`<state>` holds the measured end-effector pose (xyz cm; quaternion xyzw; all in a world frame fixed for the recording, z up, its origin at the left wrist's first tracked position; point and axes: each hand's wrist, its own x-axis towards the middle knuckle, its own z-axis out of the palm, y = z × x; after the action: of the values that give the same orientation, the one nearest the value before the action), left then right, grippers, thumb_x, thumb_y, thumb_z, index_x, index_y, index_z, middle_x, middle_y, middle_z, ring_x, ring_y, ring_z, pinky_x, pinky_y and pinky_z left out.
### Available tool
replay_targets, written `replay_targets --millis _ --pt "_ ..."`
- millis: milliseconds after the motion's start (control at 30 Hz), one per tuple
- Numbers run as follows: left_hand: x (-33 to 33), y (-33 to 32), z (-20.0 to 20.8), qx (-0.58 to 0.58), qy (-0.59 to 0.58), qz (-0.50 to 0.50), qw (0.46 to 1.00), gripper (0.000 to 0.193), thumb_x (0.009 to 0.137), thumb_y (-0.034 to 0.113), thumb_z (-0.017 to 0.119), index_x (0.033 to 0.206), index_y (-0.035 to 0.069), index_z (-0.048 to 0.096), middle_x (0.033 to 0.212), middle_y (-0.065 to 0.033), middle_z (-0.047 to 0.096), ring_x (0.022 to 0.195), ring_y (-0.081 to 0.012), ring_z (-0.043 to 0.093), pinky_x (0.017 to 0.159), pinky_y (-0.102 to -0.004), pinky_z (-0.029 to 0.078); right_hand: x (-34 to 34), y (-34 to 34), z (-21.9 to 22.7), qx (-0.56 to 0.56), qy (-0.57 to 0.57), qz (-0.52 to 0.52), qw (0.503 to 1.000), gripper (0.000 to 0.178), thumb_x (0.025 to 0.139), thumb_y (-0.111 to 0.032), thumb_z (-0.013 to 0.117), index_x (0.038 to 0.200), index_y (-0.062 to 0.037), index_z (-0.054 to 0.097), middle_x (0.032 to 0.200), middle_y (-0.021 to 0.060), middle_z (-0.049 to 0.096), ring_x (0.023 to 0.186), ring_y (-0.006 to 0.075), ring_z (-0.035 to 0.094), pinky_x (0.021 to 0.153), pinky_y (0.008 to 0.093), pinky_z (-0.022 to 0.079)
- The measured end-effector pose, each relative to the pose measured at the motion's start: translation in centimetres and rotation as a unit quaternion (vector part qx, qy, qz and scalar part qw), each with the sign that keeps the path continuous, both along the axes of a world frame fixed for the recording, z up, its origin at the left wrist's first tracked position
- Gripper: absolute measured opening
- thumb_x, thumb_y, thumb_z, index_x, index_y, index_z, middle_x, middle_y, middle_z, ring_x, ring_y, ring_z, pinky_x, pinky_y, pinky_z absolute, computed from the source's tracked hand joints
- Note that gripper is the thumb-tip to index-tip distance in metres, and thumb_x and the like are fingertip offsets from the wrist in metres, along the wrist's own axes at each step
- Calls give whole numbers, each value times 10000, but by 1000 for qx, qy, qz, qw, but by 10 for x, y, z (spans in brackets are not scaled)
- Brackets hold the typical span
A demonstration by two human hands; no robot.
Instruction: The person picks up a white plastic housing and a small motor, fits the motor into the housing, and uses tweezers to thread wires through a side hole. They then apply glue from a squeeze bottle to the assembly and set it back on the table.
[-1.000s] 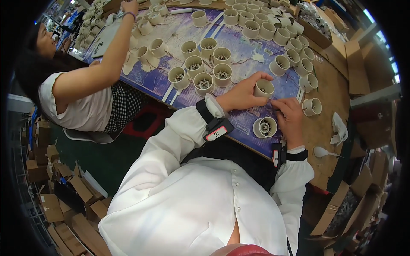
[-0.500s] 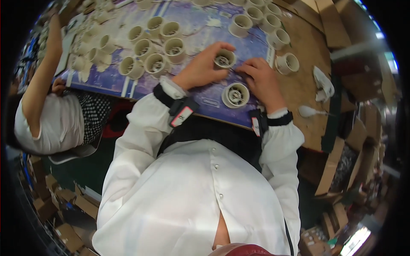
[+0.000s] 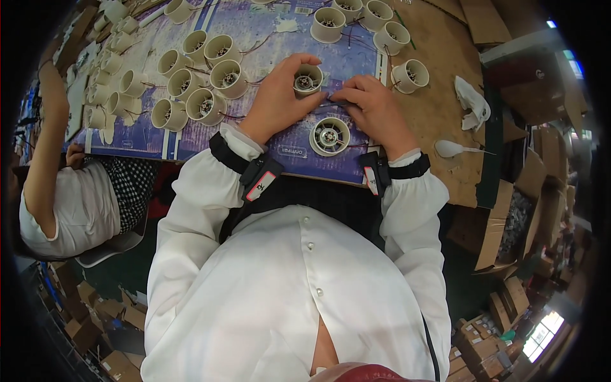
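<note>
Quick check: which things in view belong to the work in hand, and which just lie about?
Likely in use:
Cream cup in the left hand
Right hand, close beside it
Second cup, nearest the person
Wired cups

Apparently lying about:
Crumpled white scrap
White squeeze bulb
Open cardboard box

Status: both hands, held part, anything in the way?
Left hand grips round, off-white, plastic-looking cup. Right hand beside it at thin dark wires, hold unclear. Second such cup close, nearer the body; may crowd hands.
</note>
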<state>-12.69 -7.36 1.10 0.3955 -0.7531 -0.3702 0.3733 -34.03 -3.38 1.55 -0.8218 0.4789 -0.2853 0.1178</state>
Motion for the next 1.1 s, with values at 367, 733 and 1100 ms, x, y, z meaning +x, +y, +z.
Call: replay_targets --millis 367,733,1100 --pt "-3 -4 -2 -64 -14 16 998 493 689 76 755 1144 82 566 1036 -120 635 977 -313 628 839 -384 512 -2 -5 24 -44 -136 -5 990 140 868 -70 636 989 -66 705 998 60 629 985 185 589 845 274 452" --pt "-3 -4 -5 -107 -16 13 994 532 669 56 753 1153 78 535 1063 -125 630 996 -349 598 868 -427 482 6 -8 18 110 -216 -130 961 185 978 -147 597 1106 -34 667 991 19 646 862 96 586 772 235 459" --pt "-5 -4 -6 -91 3 18 996 541 655 52 758 1145 77 529 1049 -125 628 993 -354 594 858 -433 475 31 -10 26 11 -218 -89 972 128 895 -122 702 963 -18 673 889 5 660 693 66 542 624 221 430"
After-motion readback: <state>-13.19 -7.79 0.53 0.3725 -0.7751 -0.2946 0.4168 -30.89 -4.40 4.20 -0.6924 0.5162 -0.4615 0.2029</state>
